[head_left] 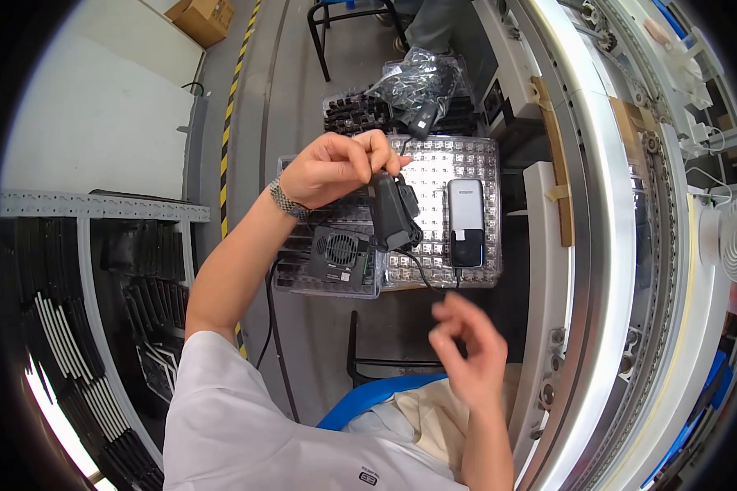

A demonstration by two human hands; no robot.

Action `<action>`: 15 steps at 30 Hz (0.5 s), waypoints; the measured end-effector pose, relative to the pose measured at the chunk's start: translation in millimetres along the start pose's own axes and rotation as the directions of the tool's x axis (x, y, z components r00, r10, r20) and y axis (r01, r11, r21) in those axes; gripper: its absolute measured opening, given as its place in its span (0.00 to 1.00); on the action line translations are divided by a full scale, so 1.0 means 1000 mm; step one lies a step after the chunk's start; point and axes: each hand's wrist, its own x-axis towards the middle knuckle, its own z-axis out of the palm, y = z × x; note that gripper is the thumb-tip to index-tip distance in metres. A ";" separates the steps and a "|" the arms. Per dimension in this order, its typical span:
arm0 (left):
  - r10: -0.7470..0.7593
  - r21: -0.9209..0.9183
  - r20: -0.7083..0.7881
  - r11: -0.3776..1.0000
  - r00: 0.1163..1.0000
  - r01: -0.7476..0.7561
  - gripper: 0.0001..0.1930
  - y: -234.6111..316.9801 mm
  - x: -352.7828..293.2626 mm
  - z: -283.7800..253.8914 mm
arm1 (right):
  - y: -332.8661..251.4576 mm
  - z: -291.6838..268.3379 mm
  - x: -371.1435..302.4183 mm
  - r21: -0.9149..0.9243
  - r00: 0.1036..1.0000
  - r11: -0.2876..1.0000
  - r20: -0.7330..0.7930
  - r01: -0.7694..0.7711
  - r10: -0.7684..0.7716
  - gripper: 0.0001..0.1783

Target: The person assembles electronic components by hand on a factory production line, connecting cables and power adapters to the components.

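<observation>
My left hand (336,169) is closed, with its fingers pinching the top of a black box-shaped device (391,214) that hangs over the trays. A thin black cable (424,268) runs from the device's lower end toward a silver and black power bank (467,214). The power bank lies on a clear tray (488,164) of small metallic parts, and a plug sits in its near end. Closer to me, my right hand (472,348) is raised in the air, slightly blurred. Its thumb and bent fingers are apart, and nothing shows between them.
A black unit with a round fan grille (341,250) lies left of the device. Beyond the tray are clear plastic bags (418,82) and black parts (356,113). A metal conveyor frame (606,245) lines the right; a rack of black panels (82,327) stands left.
</observation>
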 end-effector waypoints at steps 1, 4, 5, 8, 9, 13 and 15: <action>0.008 -0.027 0.044 1.000 0.999 -0.006 0.07 -0.001 0.002 0.000 | -0.008 0.008 0.018 0.097 0.999 0.994 -0.021 0.045 -0.043 0.29; 0.002 -0.057 0.106 0.998 0.994 0.005 0.08 -0.003 0.006 -0.001 | -0.016 0.032 0.064 0.314 0.999 0.950 -0.046 -0.001 0.017 0.34; -0.011 -0.057 0.098 0.998 0.995 0.017 0.08 -0.002 0.001 -0.001 | -0.019 0.040 0.075 0.317 0.999 0.948 -0.048 0.003 0.012 0.34; -0.022 -0.057 0.081 0.998 0.996 0.027 0.08 0.004 -0.002 -0.005 | -0.024 0.049 0.093 0.493 0.967 0.836 0.062 -0.244 0.246 0.30; -0.040 0.040 0.090 0.999 0.995 0.036 0.07 0.007 -0.002 -0.005 | -0.023 0.045 0.095 0.422 0.984 0.892 -0.002 -0.162 0.180 0.29; -0.095 0.299 0.068 0.952 0.993 0.071 0.03 0.016 -0.010 0.012 | -0.009 0.028 0.088 0.148 0.991 0.988 -0.132 0.042 -0.022 0.26; -0.124 0.439 -0.058 0.888 0.991 0.137 0.02 0.022 -0.008 0.035 | -0.006 0.020 0.081 -0.084 0.941 0.962 -0.204 0.259 -0.271 0.25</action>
